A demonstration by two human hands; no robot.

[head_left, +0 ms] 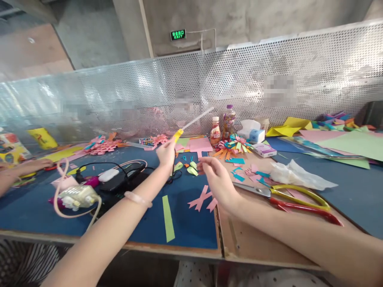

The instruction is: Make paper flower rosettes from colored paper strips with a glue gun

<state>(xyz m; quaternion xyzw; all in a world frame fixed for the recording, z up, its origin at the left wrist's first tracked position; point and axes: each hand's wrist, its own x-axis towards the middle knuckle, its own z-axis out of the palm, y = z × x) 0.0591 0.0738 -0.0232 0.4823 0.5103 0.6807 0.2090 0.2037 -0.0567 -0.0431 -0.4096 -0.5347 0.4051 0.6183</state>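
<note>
The yellow glue gun point(178, 135) is gripped in the left hand point(166, 154), near the curled right hand point(218, 178), contents unclear, over a blue counter point(193, 229) facing a perforated metal screen point(239, 81).

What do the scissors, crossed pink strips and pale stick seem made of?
Scissors: probably metal blades, grey and shiny; glossy handles, likely plastic.
Crossed pink strips: likely matte paper, flat and crisp-edged.
Pale stick: perhaps smooth plastic, seemingly translucent; material uncertain.
</note>
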